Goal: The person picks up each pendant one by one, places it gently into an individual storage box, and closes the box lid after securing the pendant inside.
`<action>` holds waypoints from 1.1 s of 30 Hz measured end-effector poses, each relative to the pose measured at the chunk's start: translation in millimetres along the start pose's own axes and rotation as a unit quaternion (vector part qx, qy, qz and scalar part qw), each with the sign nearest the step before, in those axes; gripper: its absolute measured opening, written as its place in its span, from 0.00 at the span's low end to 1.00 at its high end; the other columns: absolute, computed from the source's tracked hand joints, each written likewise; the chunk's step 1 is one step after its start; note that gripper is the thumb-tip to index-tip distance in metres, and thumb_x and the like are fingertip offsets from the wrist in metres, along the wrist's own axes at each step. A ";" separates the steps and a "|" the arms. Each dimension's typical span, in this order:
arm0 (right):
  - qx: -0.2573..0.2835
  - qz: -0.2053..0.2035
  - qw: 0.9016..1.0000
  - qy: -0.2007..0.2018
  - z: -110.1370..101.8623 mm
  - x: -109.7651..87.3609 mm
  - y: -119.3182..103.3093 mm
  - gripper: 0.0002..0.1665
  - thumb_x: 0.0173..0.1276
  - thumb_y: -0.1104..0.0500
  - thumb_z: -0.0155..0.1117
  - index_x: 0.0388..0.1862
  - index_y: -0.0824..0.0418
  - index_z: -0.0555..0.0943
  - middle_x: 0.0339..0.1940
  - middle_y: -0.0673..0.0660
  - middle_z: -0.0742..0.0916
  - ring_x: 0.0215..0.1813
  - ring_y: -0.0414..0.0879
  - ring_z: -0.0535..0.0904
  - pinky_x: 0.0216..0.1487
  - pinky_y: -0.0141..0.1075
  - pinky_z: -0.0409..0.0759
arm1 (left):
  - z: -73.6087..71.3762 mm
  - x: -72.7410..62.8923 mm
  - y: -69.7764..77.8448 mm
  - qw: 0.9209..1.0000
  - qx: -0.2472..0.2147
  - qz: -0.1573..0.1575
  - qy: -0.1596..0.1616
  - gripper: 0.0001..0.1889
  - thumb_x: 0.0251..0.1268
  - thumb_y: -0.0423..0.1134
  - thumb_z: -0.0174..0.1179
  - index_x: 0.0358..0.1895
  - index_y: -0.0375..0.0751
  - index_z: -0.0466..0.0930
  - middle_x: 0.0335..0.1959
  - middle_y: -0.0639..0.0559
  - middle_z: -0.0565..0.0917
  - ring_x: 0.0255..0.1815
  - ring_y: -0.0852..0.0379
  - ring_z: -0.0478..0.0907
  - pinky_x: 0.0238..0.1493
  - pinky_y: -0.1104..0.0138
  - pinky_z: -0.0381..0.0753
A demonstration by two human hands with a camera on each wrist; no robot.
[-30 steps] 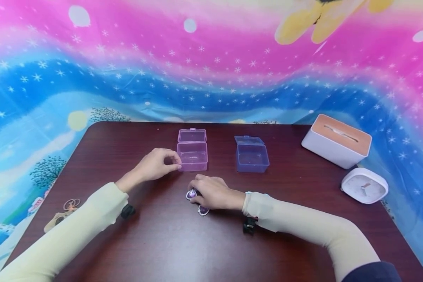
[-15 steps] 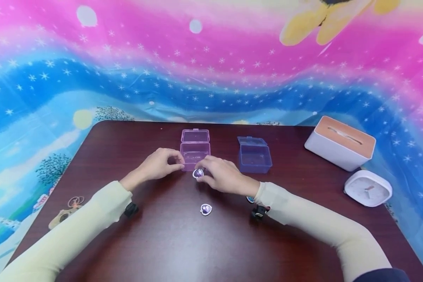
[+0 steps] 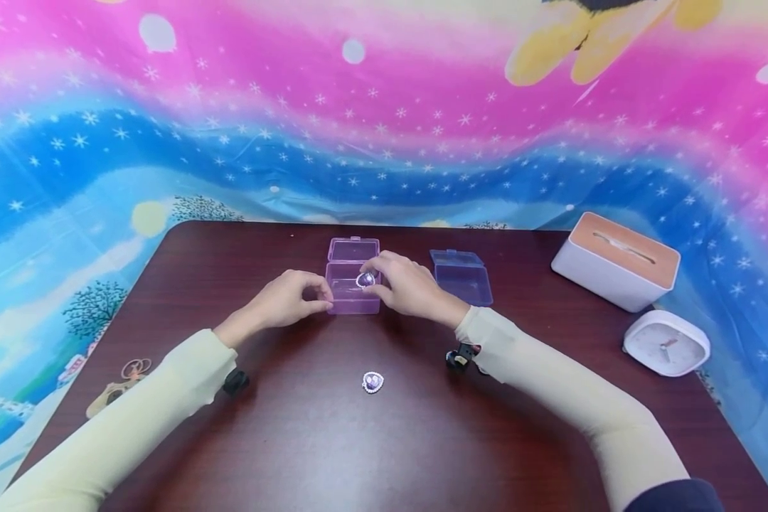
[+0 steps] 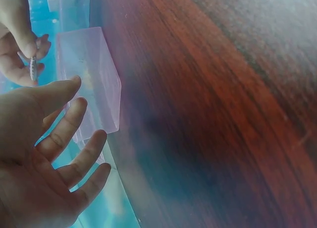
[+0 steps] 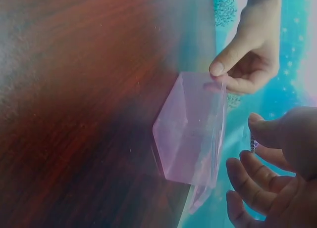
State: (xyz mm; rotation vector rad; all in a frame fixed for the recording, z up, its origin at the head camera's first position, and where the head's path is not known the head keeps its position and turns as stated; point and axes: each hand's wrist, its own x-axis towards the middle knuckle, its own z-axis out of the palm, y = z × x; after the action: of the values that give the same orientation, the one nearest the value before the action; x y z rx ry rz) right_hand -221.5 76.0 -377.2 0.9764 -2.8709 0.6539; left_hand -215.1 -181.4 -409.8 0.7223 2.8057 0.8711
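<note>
My right hand (image 3: 409,284) pinches a purple heart-shaped gem (image 3: 365,280) with a beaded silvery edge, held over the pink clear box (image 3: 353,306). The gem appears edge-on between thumb and fingertips in the left wrist view. The box's lid (image 3: 354,249) stands raised at the back. At the box's left side is my left hand (image 3: 288,299), its thumb and fingertips right at the wall and its fingers loosely extended in the left wrist view. A second purple heart gem (image 3: 372,382) lies on the table in front of the box.
A blue clear box (image 3: 462,284) with its lid raised stands right of the pink one, partly behind my right hand. Farther right are a tissue box (image 3: 614,263) and a white clock (image 3: 667,343). A keyring with a tan charm (image 3: 109,395) lies beside my left sleeve.
My right hand has lifted one purple heart gem from beside the other and carried it away from me to above the pink box. My left hand has stayed at the box's side.
</note>
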 end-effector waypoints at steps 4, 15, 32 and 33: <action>0.009 0.005 1.000 -0.011 0.4 8.4 3.6 0.18 0.71 0.52 0.70 0.57 0.54 0.85 0.47 0.55 0.87 0.41 0.48 0.81 0.34 0.38 0.79 | 0.3 -0.2 -1.0 1.000 0.002 -0.001 0.002 0.03 0.65 0.41 0.71 0.34 0.54 0.87 0.29 0.62 0.87 0.37 0.58 0.78 0.49 0.60 0.76; 0.011 0.040 0.998 -0.047 9.2 22.4 11.6 0.16 0.72 0.50 0.70 0.56 0.53 0.85 0.49 0.53 0.87 0.48 0.48 0.83 0.46 0.44 0.84 | -0.7 -0.5 0.1 1.000 0.011 -0.002 0.004 0.03 0.65 0.42 0.71 0.33 0.55 0.87 0.29 0.63 0.87 0.37 0.58 0.78 0.48 0.59 0.76; -0.009 0.058 0.996 -0.069 25.3 34.6 18.3 0.20 0.67 0.45 0.74 0.55 0.50 0.88 0.54 0.51 0.91 0.51 0.49 0.85 0.46 0.46 0.85 | -0.7 -1.3 3.1 1.000 0.007 -0.007 0.002 0.03 0.66 0.42 0.71 0.34 0.55 0.87 0.30 0.62 0.88 0.37 0.57 0.78 0.48 0.59 0.75; -0.010 0.058 0.996 -0.070 25.8 35.1 18.1 0.20 0.67 0.45 0.74 0.55 0.49 0.89 0.54 0.50 0.91 0.50 0.48 0.85 0.44 0.46 0.85 | -0.7 -1.6 3.1 1.000 0.006 -0.008 0.002 0.03 0.66 0.41 0.71 0.34 0.55 0.87 0.29 0.62 0.88 0.37 0.57 0.78 0.48 0.59 0.75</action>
State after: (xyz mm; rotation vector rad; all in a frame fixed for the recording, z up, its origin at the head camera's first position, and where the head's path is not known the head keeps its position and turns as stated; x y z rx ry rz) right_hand -257.8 58.4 -401.6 0.8927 -3.0704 0.5859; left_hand -212.6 -180.2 -407.5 0.7005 2.8199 0.8540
